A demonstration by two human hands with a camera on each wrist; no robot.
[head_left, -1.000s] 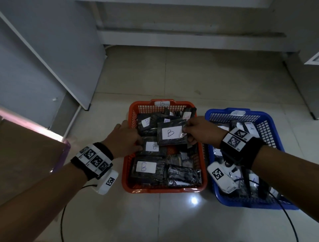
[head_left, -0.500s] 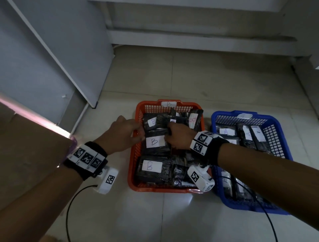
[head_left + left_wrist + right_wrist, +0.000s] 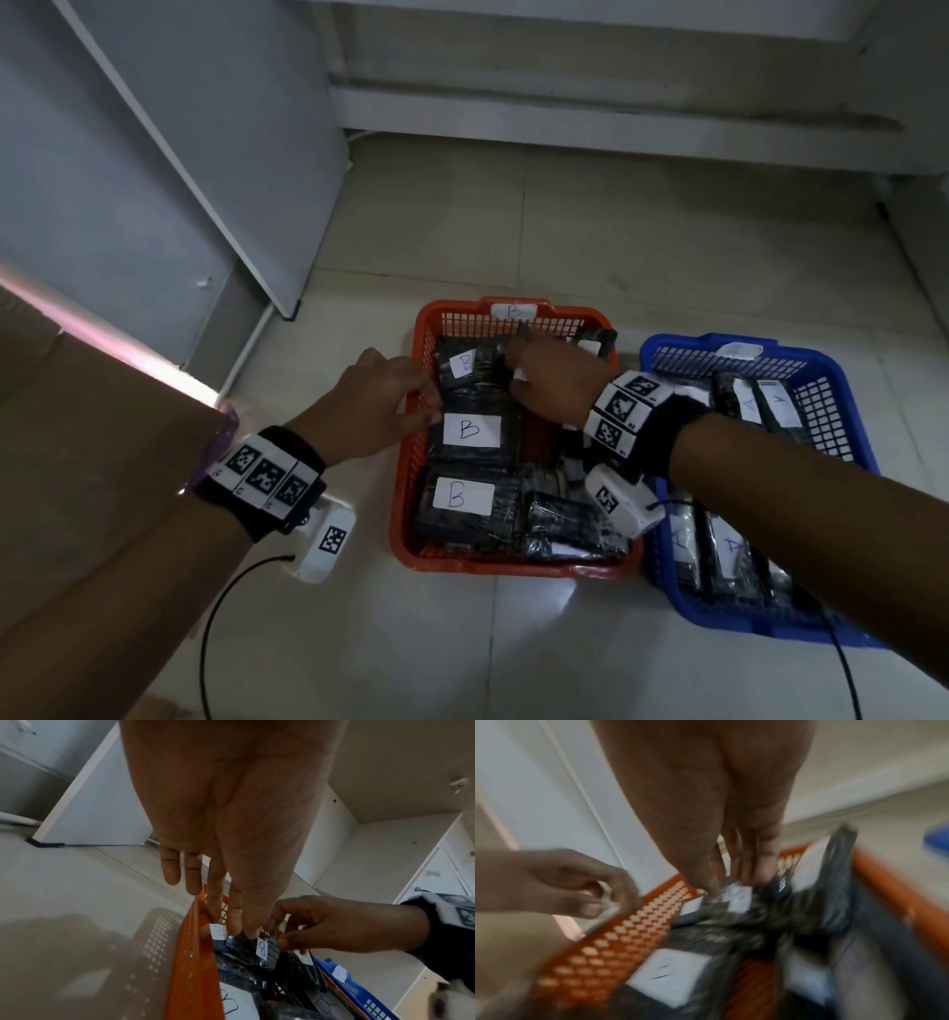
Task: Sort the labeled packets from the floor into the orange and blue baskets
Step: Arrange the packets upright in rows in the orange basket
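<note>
The orange basket (image 3: 403, 478) sits on the floor, full of dark packets with white B labels (image 3: 470, 429). To its right, the blue basket (image 3: 821, 360) holds packets labelled A (image 3: 750, 406). My left hand (image 3: 429, 411) reaches over the orange basket's left rim, and its thumb and forefinger pinch the edge of a B packet (image 3: 239, 941). My right hand (image 3: 516, 354) is at the far end of the same basket. Its curled fingers (image 3: 754, 870) grip the top of a dark labelled packet (image 3: 734, 898). Whether both hands hold one packet is unclear.
A white cabinet panel (image 3: 205, 154) stands at the far left and a brown box (image 3: 77, 411) lies by my left arm. Pale floor tiles (image 3: 513, 642) lie before the baskets. A low wall ledge (image 3: 616, 128) runs behind them. Cables trail from both wrists.
My right hand carried a B packet leftward into the orange basket, then moved to the basket's far end. My left hand stayed at the left rim.
</note>
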